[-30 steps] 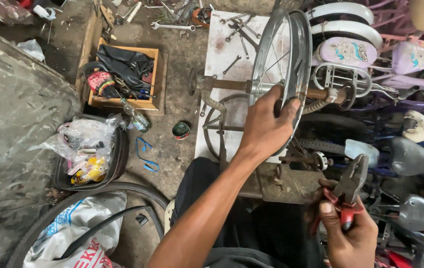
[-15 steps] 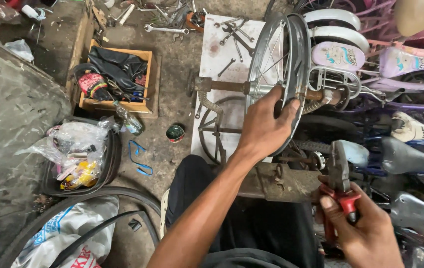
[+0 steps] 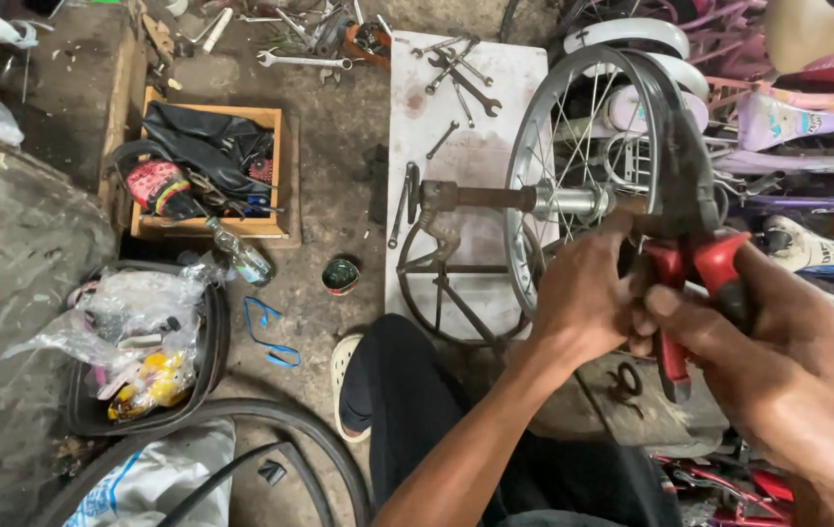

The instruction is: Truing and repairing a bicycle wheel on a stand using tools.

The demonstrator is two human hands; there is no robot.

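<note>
A spoked bicycle wheel (image 3: 573, 166) stands upright on a truing stand, its axle (image 3: 505, 197) sticking out to the left. My left hand (image 3: 588, 298) grips the lower rim of the wheel. My right hand (image 3: 758, 351) is closed on red-handled pliers (image 3: 690, 244), whose dark jaws point up against the tyre and rim just right of my left hand. The two hands touch each other at the rim.
A white board (image 3: 461, 127) with wrenches lies behind the stand. A wooden box (image 3: 207, 171) of parts, a bottle (image 3: 241, 256), a small tin (image 3: 341, 276), a tub of bags (image 3: 143, 342) and a loose tyre (image 3: 270, 429) sit left. Bicycles (image 3: 788, 127) crowd the right.
My right hand has lifted the pliers from low at the right up to the wheel rim beside my left hand. The view has moved closer to the wheel.
</note>
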